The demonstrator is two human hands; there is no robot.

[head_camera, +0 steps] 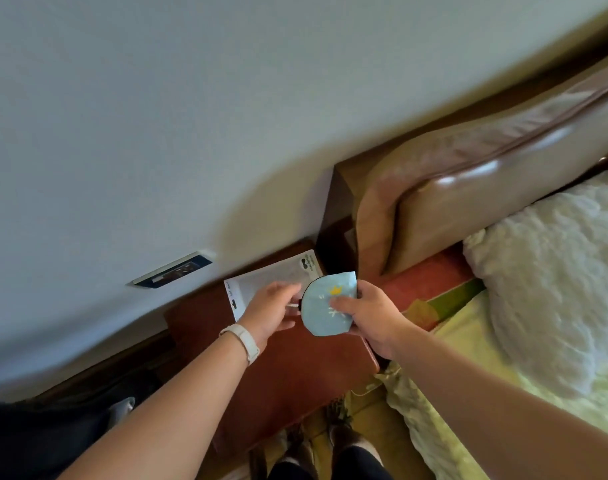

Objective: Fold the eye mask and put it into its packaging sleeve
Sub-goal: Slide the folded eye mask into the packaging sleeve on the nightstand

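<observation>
A light blue eye mask [321, 311] with a yellow crown and white marks is folded in half into a rounded shape with a dark edge. My right hand [368, 315] pinches it from the right, thumb on top. My left hand [273, 310] touches the mask's left edge, where a white strap loop shows between its fingers. Under both hands, a clear packaging sleeve [261, 278] with white printed ends lies flat on the wooden nightstand [295, 368].
A bed with a padded brown headboard [468, 188] stands on the right, with a white fluffy pillow [551, 278] and a yellow-green sheet [468, 386]. A wall socket plate [172, 270] sits to the left. My feet [330, 445] stand below the nightstand.
</observation>
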